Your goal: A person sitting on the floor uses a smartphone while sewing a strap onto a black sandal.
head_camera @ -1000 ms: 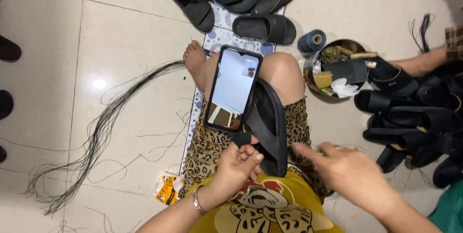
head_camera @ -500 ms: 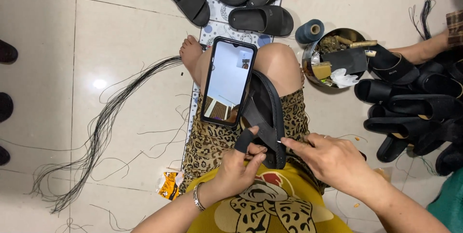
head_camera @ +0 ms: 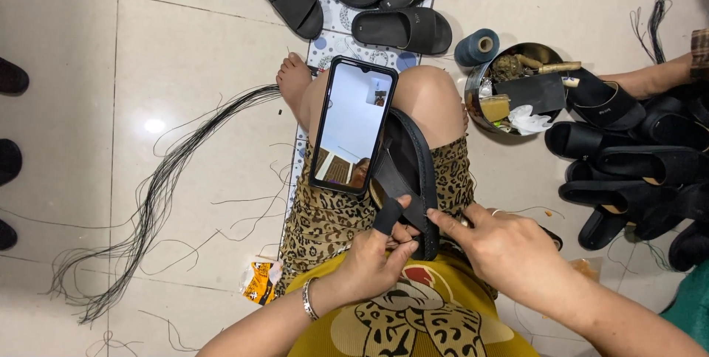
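Both hands have drawn in closer together on the black sandal (head_camera: 408,180) since a second ago. Left hand (head_camera: 380,257), thumb sheathed in a black guard, pinches the sandal's near end; right hand (head_camera: 502,246) clamps its edge. Sandal lies on the lap, just right of the phone (head_camera: 353,124). Hand-stitching step, seemingly; next pull needs steady thread tension.

Clearance, from my view: open tile floor (head_camera: 185,69) to my left, crossed by a black thread bundle (head_camera: 159,202). Ahead, phone (head_camera: 353,124) on my knee blocks reach. Right side crowded: metal bowl (head_camera: 473,98), thread spool (head_camera: 476,47), black sandal pile (head_camera: 635,172).
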